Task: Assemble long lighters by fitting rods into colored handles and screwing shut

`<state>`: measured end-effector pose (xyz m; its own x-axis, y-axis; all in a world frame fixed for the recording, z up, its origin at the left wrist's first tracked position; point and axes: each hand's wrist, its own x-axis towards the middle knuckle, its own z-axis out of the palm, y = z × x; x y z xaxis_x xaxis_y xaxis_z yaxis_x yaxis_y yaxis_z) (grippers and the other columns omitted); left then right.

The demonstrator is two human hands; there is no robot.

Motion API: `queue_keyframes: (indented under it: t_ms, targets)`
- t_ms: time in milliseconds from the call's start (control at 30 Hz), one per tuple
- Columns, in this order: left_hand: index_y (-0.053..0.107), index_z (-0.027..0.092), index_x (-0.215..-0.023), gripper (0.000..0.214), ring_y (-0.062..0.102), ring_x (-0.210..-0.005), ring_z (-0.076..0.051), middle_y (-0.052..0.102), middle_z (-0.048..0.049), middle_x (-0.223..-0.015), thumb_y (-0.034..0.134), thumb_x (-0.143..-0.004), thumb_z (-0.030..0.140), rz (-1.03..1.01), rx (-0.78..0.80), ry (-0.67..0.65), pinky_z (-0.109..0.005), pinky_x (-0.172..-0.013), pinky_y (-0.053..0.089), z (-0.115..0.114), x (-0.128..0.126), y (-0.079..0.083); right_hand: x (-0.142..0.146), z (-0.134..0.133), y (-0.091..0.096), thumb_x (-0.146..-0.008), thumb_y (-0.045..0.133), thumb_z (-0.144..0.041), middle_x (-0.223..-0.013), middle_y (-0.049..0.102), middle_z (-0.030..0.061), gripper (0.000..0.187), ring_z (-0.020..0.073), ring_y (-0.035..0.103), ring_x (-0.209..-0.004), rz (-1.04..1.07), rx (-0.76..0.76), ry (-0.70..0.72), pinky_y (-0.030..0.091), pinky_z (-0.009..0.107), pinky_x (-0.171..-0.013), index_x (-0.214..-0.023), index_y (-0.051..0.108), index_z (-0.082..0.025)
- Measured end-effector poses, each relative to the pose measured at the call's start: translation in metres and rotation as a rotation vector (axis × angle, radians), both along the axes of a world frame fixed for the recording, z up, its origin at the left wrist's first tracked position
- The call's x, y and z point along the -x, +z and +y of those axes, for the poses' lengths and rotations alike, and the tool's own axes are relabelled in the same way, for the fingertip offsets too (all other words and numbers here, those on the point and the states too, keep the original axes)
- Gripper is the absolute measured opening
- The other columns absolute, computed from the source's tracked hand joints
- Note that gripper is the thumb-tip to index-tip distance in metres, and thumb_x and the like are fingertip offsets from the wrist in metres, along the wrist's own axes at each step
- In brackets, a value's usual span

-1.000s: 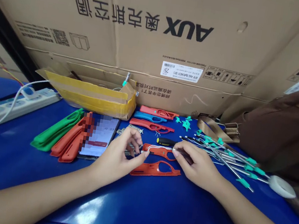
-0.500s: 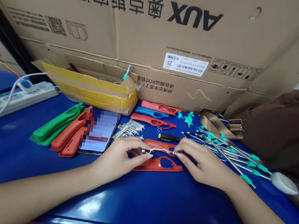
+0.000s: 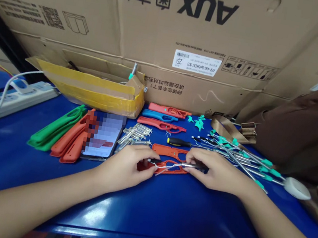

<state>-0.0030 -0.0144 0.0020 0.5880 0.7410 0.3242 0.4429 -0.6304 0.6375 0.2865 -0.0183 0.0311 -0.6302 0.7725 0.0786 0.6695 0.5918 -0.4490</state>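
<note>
My left hand point(image 3: 129, 164) is closed in a pinch on a small black igniter part point(image 3: 154, 160). Thin white wires point(image 3: 169, 165) run from it across to my right hand point(image 3: 213, 170). Those fingers are closed around a slim metal tube point(image 3: 189, 165), whose far end they partly hide. Below the wires lies one orange lighter shell half point(image 3: 179, 171), partly covered by my left fingers. Just behind it rests another orange shell half point(image 3: 164, 151) on the blue table point(image 3: 144, 209).
Clear tubular parts point(image 3: 137, 133) lie beside a phone point(image 3: 103, 138). Green shells point(image 3: 55, 128) and orange shells point(image 3: 72, 141) are at left. Behind my right hand are a screwdriver point(image 3: 179, 142) and metal rods with teal pieces point(image 3: 240, 158). A yellow-taped box point(image 3: 90, 92) stands at the back.
The metal tube now shows at my right fingers, with the wires leading to it. My left hand keeps its pinch on the black igniter part. The view has shifted slightly.
</note>
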Motion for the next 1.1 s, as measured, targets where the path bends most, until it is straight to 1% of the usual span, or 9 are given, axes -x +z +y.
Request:
queue_keyframes:
  t_ms: [200,333,467,567,600,733,867,967,1100]
  targets:
    - [0.077,0.016,-0.106,0.022,0.065,-0.073,-0.015,0.071,-0.0036,-0.085,0.063,-0.089,0.020,0.057,0.035,-0.010,-0.026,-0.067,0.052,0.000,0.001,0.006,0.002,-0.002,-0.002,-0.102,0.056,-0.031,-0.097,0.066,0.0010,0.008,0.0144,0.059,-0.080,0.061,0.052,-0.009,0.044,0.026,-0.073,-0.102,0.058,-0.024]
    - [0.077,0.015,-0.108,0.027,0.069,-0.083,-0.019,0.074,-0.0075,-0.094,0.056,-0.092,0.022,0.064,0.083,-0.003,-0.028,-0.071,0.054,0.002,0.001,0.008,0.002,-0.003,0.000,-0.101,0.055,-0.027,-0.095,0.065,0.0016,0.006,0.0150,0.058,-0.079,0.059,0.055,-0.012,0.044,0.027,-0.071,-0.102,0.059,-0.023]
    - [0.077,0.017,-0.111,0.029,0.069,-0.081,-0.018,0.074,-0.0069,-0.094,0.054,-0.094,0.022,0.058,0.098,-0.004,-0.028,-0.072,0.054,0.003,0.001,0.009,-0.002,-0.002,0.002,-0.101,0.053,-0.024,-0.095,0.066,0.0021,0.009,0.0162,0.059,-0.081,0.036,0.060,0.022,0.045,0.029,-0.075,-0.103,0.062,-0.023]
    - [0.076,0.017,-0.112,0.028,0.069,-0.085,-0.018,0.073,-0.0066,-0.095,0.055,-0.095,0.021,0.053,0.088,-0.026,-0.028,-0.075,0.055,0.002,0.001,0.009,-0.005,-0.001,0.003,-0.100,0.052,-0.018,-0.103,0.067,0.0043,0.013,0.0179,0.061,-0.089,0.011,0.078,0.067,0.047,0.031,-0.081,-0.105,0.063,-0.023]
    - [0.076,0.017,-0.110,0.026,0.068,-0.084,-0.017,0.072,-0.0063,-0.094,0.056,-0.095,0.020,0.050,0.082,-0.032,-0.027,-0.074,0.055,0.002,0.001,0.008,-0.006,-0.001,0.003,-0.100,0.052,-0.017,-0.105,0.067,0.0049,0.014,0.0184,0.061,-0.091,0.003,0.085,0.079,0.048,0.031,-0.081,-0.105,0.064,-0.023]
    - [0.076,0.017,-0.108,0.022,0.064,-0.073,-0.013,0.067,-0.0039,-0.087,0.061,-0.092,0.018,0.043,0.059,-0.050,-0.024,-0.067,0.053,0.001,0.000,0.006,-0.005,-0.001,0.005,-0.101,0.054,-0.021,-0.105,0.067,0.0050,0.013,0.0178,0.062,-0.088,-0.017,0.103,0.080,0.048,0.030,-0.076,-0.104,0.066,-0.023]
    - [0.076,0.016,-0.111,0.024,0.063,-0.073,-0.012,0.066,-0.0061,-0.095,0.062,-0.093,0.016,0.056,0.043,-0.066,-0.023,-0.066,0.053,0.003,0.002,0.003,-0.004,-0.001,0.006,-0.101,0.055,-0.024,-0.102,0.069,0.0034,0.012,0.0161,0.062,-0.083,-0.030,0.107,0.067,0.046,0.027,-0.071,-0.102,0.067,-0.023]
    - [0.077,0.018,-0.114,0.026,0.065,-0.079,-0.014,0.067,-0.0075,-0.101,0.058,-0.096,0.016,0.092,0.017,-0.102,-0.024,-0.069,0.054,0.006,0.005,0.002,-0.005,-0.001,0.007,-0.101,0.055,-0.025,-0.102,0.071,0.0037,0.014,0.0167,0.064,-0.085,-0.043,0.092,0.066,0.047,0.028,-0.073,-0.103,0.069,-0.023]
    - [0.077,0.018,-0.114,0.026,0.067,-0.090,-0.018,0.069,-0.0078,-0.101,0.057,-0.099,0.018,0.117,-0.021,-0.110,-0.028,-0.079,0.055,0.007,0.006,0.000,-0.007,-0.001,0.008,-0.100,0.057,-0.026,-0.101,0.074,0.0044,0.018,0.0181,0.068,-0.087,-0.084,0.057,0.094,0.049,0.030,-0.077,-0.104,0.074,-0.023]
